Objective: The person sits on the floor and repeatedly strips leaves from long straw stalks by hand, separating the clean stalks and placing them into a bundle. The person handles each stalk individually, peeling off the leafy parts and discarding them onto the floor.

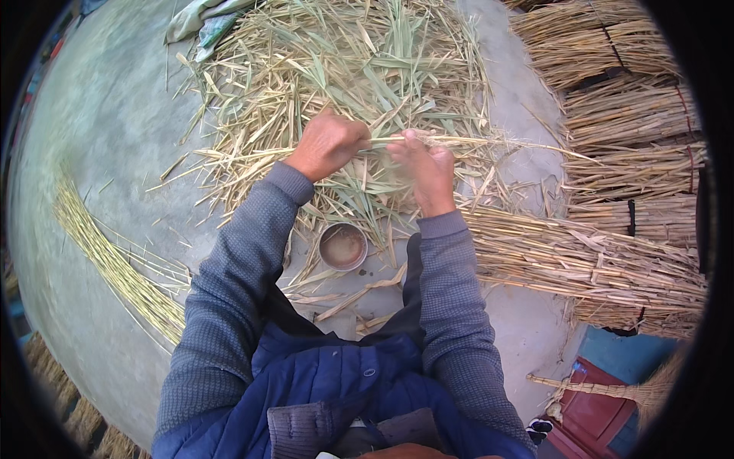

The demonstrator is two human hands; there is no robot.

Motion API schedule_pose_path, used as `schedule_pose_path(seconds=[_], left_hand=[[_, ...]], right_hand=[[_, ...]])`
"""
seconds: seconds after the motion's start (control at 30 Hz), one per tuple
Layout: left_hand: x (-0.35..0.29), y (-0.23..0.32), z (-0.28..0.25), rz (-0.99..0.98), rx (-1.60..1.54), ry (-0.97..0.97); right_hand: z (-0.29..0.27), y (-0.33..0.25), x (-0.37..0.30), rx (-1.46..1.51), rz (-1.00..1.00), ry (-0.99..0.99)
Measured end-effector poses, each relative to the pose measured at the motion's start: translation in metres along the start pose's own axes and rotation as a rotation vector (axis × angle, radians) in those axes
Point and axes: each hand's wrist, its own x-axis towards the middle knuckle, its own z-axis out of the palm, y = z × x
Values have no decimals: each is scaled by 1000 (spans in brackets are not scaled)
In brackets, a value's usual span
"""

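Observation:
My left hand [325,145] is closed round a thin, pale reed stalk [482,141], its knuckles turned up. A short way to the right, my right hand [425,170] pinches the same stalk between thumb and fingers. The stalk lies nearly level across my front, with its wispy end reaching out to the right. Below both hands spreads a heap of dry and greenish leaf strips [405,53]. Between my forearms, a small round bowl [363,258] with a brownish inside stands on the floor.
To my left lies a loose bundle of slim yellow-green stalks [115,264]. A thick reed bundle [566,256] extends right from beside my right forearm. Tied bundles [627,115] are stacked along the right. A grey-green cloth [200,21] sits at the far left of the heap; a straw broom [634,392] lies lower right.

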Motion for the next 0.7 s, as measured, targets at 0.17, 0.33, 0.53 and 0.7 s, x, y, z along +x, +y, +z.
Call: schedule_pose_path(seconds=[0.17,0.33,0.53,0.7], left_hand=[[-12,-20,-12,-63,43,-36],[-24,-42,-23,-199,118,-115],[-30,-52,-31,-217,141,-180],[-18,-30,-20,-54,-96,-15]], right_hand=[[-27,-16,9,24,-61,124],[-59,-32,15,56,-103,238],[-67,-33,16,39,-70,233],[-55,-25,16,127,-98,185]])
